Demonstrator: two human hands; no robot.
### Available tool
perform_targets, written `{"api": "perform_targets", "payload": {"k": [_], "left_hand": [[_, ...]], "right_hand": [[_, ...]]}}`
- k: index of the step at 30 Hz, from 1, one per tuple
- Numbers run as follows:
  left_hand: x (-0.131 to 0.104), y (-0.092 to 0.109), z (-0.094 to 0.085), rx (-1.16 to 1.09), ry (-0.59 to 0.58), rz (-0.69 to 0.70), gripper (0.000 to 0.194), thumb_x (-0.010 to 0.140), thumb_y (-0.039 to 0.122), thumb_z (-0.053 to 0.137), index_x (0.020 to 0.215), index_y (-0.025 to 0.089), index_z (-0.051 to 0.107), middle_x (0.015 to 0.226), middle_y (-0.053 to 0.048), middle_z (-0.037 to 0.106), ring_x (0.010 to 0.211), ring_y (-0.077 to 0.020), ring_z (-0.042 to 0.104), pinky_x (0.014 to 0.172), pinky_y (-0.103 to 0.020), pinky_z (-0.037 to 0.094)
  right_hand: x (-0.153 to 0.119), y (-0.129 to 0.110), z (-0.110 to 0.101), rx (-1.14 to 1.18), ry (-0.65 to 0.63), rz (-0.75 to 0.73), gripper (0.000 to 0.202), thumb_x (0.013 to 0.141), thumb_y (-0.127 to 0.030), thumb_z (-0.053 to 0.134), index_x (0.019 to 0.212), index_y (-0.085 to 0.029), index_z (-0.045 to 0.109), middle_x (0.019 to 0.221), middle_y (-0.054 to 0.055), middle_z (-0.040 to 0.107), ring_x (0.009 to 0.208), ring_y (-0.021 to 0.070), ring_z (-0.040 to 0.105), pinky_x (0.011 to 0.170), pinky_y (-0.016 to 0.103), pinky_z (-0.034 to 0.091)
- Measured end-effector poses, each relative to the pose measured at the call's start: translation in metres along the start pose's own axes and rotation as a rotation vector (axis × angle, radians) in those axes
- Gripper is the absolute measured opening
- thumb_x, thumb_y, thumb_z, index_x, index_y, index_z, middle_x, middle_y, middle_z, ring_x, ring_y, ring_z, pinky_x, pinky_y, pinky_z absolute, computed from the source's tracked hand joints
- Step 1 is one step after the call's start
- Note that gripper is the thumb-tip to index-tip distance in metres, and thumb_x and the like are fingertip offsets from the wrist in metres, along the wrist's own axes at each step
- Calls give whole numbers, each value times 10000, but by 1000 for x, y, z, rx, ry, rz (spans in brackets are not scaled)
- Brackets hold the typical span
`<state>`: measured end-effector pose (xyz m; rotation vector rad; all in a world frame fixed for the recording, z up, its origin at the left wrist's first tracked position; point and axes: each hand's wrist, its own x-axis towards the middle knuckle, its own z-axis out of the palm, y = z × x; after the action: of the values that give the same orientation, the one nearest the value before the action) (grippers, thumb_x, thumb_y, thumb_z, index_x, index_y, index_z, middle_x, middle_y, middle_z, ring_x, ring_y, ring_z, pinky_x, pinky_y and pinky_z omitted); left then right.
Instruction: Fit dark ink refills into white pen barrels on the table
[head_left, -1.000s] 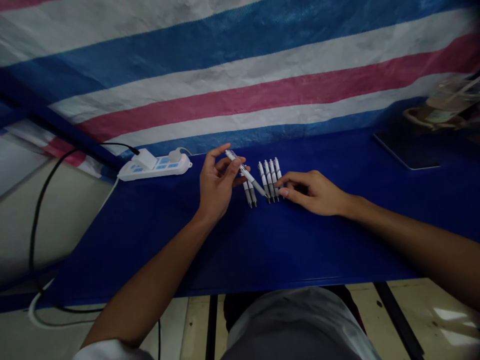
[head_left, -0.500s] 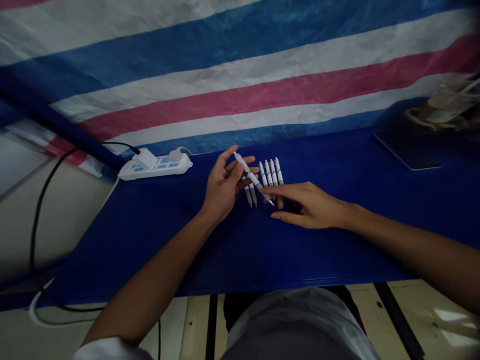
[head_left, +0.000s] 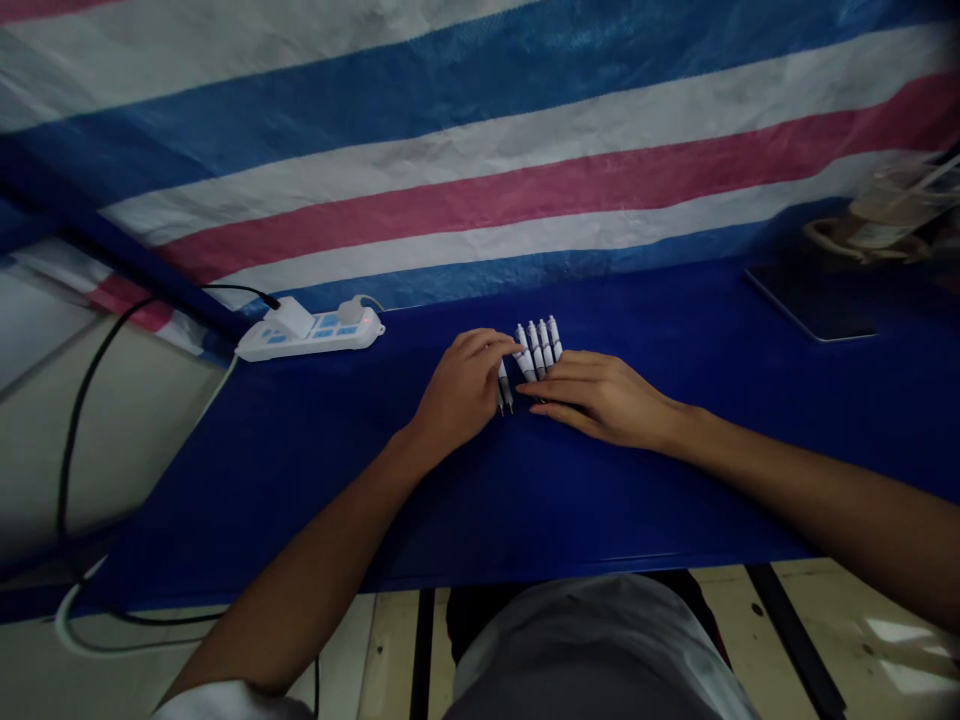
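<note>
A row of white click pens (head_left: pixel 538 345) with grey grips lies on the blue table, clicker ends away from me. My left hand (head_left: pixel 466 385) is bent over to their left, fingers close together, fingertips on a white pen at the row's left edge. Beneath those fingers, the grey lower parts of two more pens (head_left: pixel 505 390) show; their upper parts are hidden. My right hand (head_left: pixel 600 395) lies across the row's lower ends from the right, fingers stretched out and thumb apart, covering the tips.
A white power strip (head_left: pixel 311 334) with plugged-in adapters stands at the back left, a black cable (head_left: pixel 82 400) trailing from it. A dark tablet or phone (head_left: pixel 814 305) lies at the right, near a plastic cup (head_left: pixel 877 215) in a holder. Striped sheeting (head_left: pixel 480 190) hangs behind.
The slanted pen between my hands has come down to the row. My left hand has turned over, palm downward, and my right hand has moved slightly left onto the pens' lower ends.
</note>
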<state>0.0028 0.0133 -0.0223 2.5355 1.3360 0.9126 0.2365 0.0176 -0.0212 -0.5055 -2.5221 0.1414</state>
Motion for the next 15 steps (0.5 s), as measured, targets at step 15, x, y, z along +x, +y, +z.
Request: {"api": "perform_targets", "payload": {"k": [15], "left_hand": [[-4, 3, -1, 138, -198, 45, 420, 953, 70, 432, 1253, 206, 692, 1263, -97, 718, 1254, -286, 594, 1078, -511, 492]], "right_hand": [[1, 6, 8, -59, -46, -19, 287, 1050, -324, 548, 1166, -157, 750, 966, 104, 731, 864, 234, 636, 772, 375, 499]]}}
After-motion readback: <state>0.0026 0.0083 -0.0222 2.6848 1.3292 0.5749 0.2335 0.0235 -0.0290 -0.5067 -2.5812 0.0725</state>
